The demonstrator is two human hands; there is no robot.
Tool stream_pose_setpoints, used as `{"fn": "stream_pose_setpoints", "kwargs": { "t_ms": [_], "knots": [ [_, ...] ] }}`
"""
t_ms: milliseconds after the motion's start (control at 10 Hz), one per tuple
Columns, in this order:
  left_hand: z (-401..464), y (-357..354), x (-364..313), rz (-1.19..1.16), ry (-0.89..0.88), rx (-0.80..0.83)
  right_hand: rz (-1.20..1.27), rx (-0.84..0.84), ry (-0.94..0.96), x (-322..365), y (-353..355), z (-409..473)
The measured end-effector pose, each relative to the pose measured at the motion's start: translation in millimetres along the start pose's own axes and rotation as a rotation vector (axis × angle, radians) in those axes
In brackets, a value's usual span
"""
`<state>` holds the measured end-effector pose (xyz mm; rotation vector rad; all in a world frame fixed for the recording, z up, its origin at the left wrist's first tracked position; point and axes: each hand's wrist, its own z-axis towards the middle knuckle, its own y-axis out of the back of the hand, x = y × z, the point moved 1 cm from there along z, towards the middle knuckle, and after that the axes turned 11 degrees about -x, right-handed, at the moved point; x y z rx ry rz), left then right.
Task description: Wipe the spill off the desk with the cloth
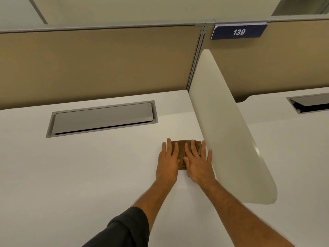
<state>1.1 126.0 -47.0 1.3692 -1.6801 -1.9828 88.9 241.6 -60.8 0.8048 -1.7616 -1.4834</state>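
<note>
A folded brown cloth point(182, 146) lies flat on the white desk point(89, 166), right beside the cream side divider. My left hand point(168, 160) presses on its left part with fingers spread. My right hand point(197, 162) presses on its right part, also flat, little finger near the divider. Both palms cover most of the cloth; only its far edge and a strip between the hands show. No spill is visible on the desk.
A cream divider panel point(229, 136) rises on the right, separating a neighbouring desk point(293, 139). A grey cable hatch point(102, 118) is set in the desk at the back left. A tan partition wall point(98, 65) with a blue sign "139" point(239, 32) stands behind.
</note>
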Motion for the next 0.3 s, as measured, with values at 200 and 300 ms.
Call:
{"fn": "stream_pose_setpoints", "kwargs": {
  "t_ms": [200,300],
  "knots": [
    [-21.5,46.6,13.9,0.158,-0.073,0.118,-0.071,0.093,0.047,13.0,51.7,-10.1],
    [-42.4,75.4,16.3,0.091,-0.057,0.101,0.110,0.134,0.070,21.7,78.3,-25.1]
  ]
}}
